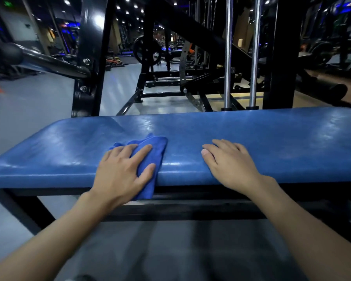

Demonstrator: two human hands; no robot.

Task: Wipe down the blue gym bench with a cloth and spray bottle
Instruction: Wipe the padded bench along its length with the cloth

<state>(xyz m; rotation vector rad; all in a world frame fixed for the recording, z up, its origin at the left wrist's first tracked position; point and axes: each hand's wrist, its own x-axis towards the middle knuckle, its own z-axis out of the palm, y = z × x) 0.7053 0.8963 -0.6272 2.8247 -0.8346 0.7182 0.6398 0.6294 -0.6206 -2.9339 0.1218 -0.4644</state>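
Fingers (pixel 140 154) of left hand (pixel 118 173) straight, slightly apart, pressing flat on blue cloth (pixel 156 142). Cloth on bench pad (pixel 272 134) left of centre, one end draped over near edge. Right hand (pixel 229 165) flat on bare pad beside cloth, fingers relaxed, gripping nothing.

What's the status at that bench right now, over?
Left hand pressing blue cloth at bench near edge. Right hand flat on bench, holding nothing. Spray bottle not in view; nothing blocking the wipe.
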